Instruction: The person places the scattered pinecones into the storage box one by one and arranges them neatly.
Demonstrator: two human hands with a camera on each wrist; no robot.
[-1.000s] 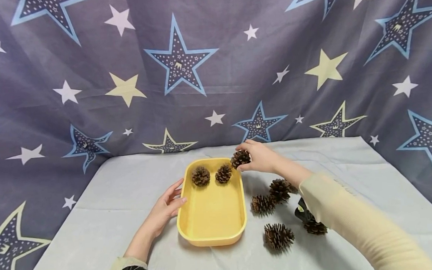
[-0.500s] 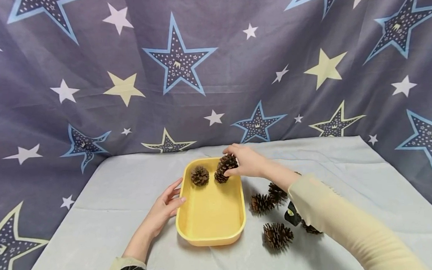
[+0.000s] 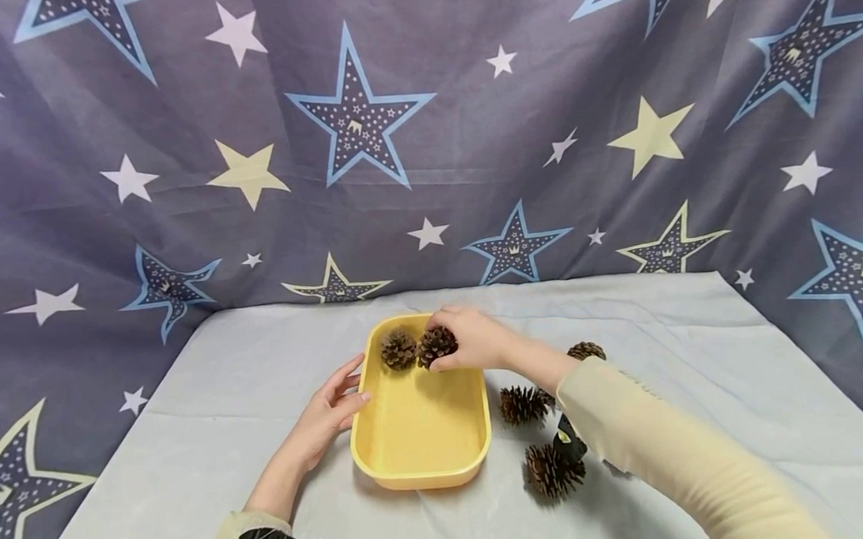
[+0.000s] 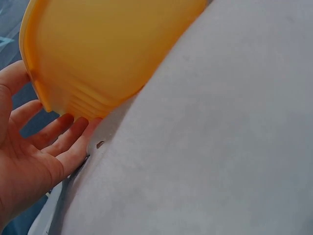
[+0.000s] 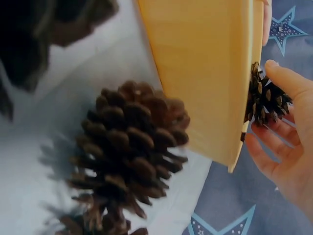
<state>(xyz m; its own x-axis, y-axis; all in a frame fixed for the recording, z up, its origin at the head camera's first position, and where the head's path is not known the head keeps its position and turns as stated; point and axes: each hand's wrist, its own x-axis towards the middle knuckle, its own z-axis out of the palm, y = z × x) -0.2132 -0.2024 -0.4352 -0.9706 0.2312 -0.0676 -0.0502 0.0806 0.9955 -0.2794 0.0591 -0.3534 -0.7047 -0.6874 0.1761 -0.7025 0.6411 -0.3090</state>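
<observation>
A yellow rectangular plastic tub (image 3: 421, 441) stands on the cloth-covered table. My left hand (image 3: 329, 414) holds its left side, thumb at the rim and fingers against the outer wall; the left wrist view shows these fingertips (image 4: 80, 122) on the wall. My right hand (image 3: 474, 340) grips a brown pine cone (image 3: 437, 346) inside the tub's far right corner. The right wrist view shows this pine cone (image 5: 266, 98) between thumb and fingers, beyond the rim. Left of it, another pine cone (image 3: 398, 349) lies in the far left corner. A further cone in the tub is hidden.
Right of the tub lie several loose pine cones, among them a spiky one (image 3: 522, 405), a nearer one (image 3: 547, 472) and a farther one (image 3: 586, 350). The right sleeve (image 3: 638, 422) covers others. Behind the table hangs a star-patterned curtain (image 3: 426, 195).
My right hand has carried its pine cone left over the rim and down into the tub, beside the far left cone. My left hand has stayed at the tub's side.
</observation>
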